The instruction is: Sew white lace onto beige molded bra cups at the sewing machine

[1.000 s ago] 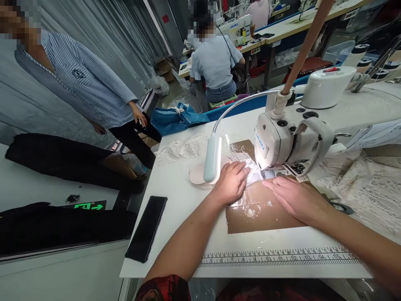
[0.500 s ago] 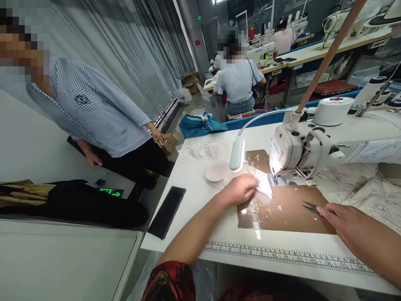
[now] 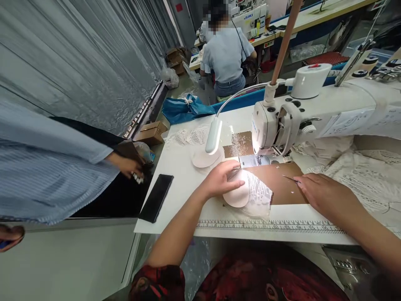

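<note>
My left hand (image 3: pixel 222 180) grips the upper left edge of a pale round cup piece (image 3: pixel 238 193), its thumb lying over the top. White lace (image 3: pixel 258 192) spreads from the cup's right side over the brown sheet (image 3: pixel 286 193). On the right, my right hand (image 3: pixel 316 188) is closed on small dark snips (image 3: pixel 290 178), whose tips point left above the sheet. The sewing machine head (image 3: pixel 265 127) stands just behind the cup and lace, under a lit lamp (image 3: pixel 214 136).
A black phone (image 3: pixel 156 198) lies at the table's left edge. Another round cup (image 3: pixel 205 156) and lace (image 3: pixel 188 136) lie behind my left hand. Lace is heaped (image 3: pixel 366 179) at the right. A person in a striped shirt (image 3: pixel 56 167) stands at the left; another sits ahead (image 3: pixel 224 54).
The view has shifted down and to the right. My left hand has brought the piece toward the table's front, and its cup and lace now lie spread out. The standing person appears nearer.
</note>
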Demonstrator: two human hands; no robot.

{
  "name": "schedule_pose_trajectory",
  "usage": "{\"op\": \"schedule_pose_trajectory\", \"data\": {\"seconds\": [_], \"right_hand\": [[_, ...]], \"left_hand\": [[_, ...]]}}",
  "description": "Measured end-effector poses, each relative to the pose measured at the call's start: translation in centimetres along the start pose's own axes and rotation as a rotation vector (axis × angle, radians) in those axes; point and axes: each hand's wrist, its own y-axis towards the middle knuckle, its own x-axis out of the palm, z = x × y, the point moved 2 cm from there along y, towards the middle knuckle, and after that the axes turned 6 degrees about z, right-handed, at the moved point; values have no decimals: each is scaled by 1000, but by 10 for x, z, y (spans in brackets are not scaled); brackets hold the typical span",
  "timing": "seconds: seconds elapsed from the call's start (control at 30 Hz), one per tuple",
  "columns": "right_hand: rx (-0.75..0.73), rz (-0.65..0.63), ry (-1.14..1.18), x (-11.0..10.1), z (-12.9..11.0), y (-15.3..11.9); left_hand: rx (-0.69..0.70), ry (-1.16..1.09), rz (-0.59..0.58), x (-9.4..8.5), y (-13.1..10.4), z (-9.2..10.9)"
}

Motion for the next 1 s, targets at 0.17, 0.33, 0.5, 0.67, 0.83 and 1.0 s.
{"op": "schedule_pose_trajectory", "data": {"seconds": [0.17, 0.33, 0.5, 0.67, 0.83, 1.0], "right_hand": [[70, 120, 114, -22, -2, 2], [213, 2, 368, -25, -7, 6], [360, -175, 652, -15, -26, 43], [308, -270, 815, -5, -54, 82], [373, -308, 859, 2, -62, 82], [372, -309, 825, 2, -59, 78]], "left_hand": [[-237, -130, -114, 5, 17, -21], [-219, -254, -172, 10, 18, -21], [-205, -456, -198, 22, 13, -13], [-176, -542, -201, 32, 11, -4], [-288, -556, -191, 28, 10, -11], [-317, -505, -276, 24, 11, -16]]}}
